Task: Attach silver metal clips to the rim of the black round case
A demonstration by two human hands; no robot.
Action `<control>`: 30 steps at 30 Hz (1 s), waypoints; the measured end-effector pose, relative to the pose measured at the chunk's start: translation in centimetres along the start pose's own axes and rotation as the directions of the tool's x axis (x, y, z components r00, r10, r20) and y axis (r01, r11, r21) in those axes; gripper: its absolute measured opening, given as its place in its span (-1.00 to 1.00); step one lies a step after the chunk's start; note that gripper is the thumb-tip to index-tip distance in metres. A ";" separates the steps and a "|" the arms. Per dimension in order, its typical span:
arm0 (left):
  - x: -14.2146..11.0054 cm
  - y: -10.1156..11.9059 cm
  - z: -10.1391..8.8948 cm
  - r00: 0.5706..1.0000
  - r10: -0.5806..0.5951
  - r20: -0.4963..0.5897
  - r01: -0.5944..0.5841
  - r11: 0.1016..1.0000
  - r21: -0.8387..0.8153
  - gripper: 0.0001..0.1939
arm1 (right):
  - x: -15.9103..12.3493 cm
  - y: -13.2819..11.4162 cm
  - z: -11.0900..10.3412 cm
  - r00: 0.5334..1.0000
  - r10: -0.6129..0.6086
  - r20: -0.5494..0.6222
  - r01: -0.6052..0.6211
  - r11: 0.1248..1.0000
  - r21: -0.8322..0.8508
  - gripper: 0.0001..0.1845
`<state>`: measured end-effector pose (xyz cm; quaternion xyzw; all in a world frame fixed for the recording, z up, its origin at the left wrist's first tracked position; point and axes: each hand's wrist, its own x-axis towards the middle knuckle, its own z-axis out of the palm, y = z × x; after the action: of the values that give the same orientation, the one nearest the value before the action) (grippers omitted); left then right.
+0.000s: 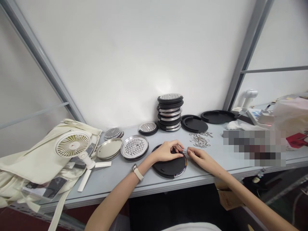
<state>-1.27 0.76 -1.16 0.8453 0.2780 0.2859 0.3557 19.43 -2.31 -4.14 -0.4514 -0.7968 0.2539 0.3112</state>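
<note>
A round black disc (166, 168) lies flat near the table's front edge, with a shiny, coloured rim strip showing at its right. My left hand (167, 151) rests over its upper part, fingers curled and closed at the right rim. Just to the right, my right hand (201, 158) pinches thumb against fingers. Between the fingertips of both hands runs a thin metal wire clip (185, 151); its ends are hidden. Behind my right hand is a pile of similar wire clips (199, 140).
A tall stack of black and silver discs (170, 112) stands by the wall. Black trays (194, 123) lie right of it. Leftward are perforated metal discs (134, 147), plain metal lids (109, 149), a white handheld fan (73, 144) and a cream bag (48, 150). A blurred patch covers the right side.
</note>
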 end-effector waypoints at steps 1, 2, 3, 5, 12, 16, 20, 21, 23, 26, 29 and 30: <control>0.0 0.0 0.0 1.000 0.005 0.005 -0.005 1.000 -0.001 -0.73 | 0.0 0.1 0.0 1.000 0.000 -0.012 0.000 1.000 0.006 -0.61; 0.0 -0.1 0.0 1.000 0.009 0.010 -0.009 1.000 -0.002 -0.73 | 0.0 0.2 -0.1 1.000 -0.001 -0.021 0.001 1.000 0.004 -0.60; 0.0 -0.1 0.0 1.000 0.011 0.014 -0.011 1.000 -0.003 -0.73 | 0.0 0.1 -0.1 1.000 -0.003 -0.024 0.003 1.000 -0.004 -0.60; 0.1 -0.2 0.0 1.000 0.019 0.015 -0.019 1.000 0.005 -0.73 | -0.1 0.0 0.0 1.000 -0.011 -0.021 0.010 1.000 -0.027 -0.61; 0.2 -0.2 0.0 0.999 0.028 0.017 -0.029 0.998 0.058 -0.78 | -0.3 -0.7 0.0 0.994 -0.081 0.070 0.086 0.994 -0.066 -0.57; 0.2 -0.1 -0.1 0.998 0.059 0.003 -0.059 0.994 0.094 -0.79 | -0.2 -0.6 0.4 0.998 -0.055 0.040 0.059 0.992 -0.109 -0.59; 0.1 -0.3 -0.1 0.998 0.066 -0.003 -0.065 0.993 0.096 -0.77 | -0.1 -0.5 0.6 0.998 -0.052 0.020 0.055 0.983 -0.176 -0.61; 0.1 -0.3 -0.1 0.998 0.063 0.003 -0.063 0.994 0.089 -0.77 | -0.1 -0.5 0.6 0.998 -0.062 0.025 0.065 0.981 -0.180 -0.60; 0.1 -0.4 -0.1 0.998 0.063 0.008 -0.063 0.995 0.080 -0.77 | -0.2 -0.6 0.6 0.996 -0.080 0.031 0.084 0.980 -0.182 -0.59; 0.1 -0.4 -0.1 0.999 0.051 -0.009 -0.050 0.995 0.083 -0.75 | -0.2 -0.8 0.5 0.995 -0.097 0.031 0.101 0.977 -0.189 -0.58; 0.1 -0.3 -0.1 1.000 0.008 -0.015 -0.007 0.998 0.061 -0.74 | -0.3 -0.9 0.4 0.994 -0.103 0.036 0.108 0.974 -0.200 -0.57; 0.1 -0.2 -0.1 1.000 -0.005 -0.013 0.005 0.999 0.044 -0.73 | -0.3 -0.9 0.4 0.994 -0.103 0.036 0.109 0.974 -0.200 -0.57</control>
<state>-1.32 0.99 -1.29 0.8503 0.2886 0.2844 0.3359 18.76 -3.01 -3.91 -0.4342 -0.8453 0.1606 0.2666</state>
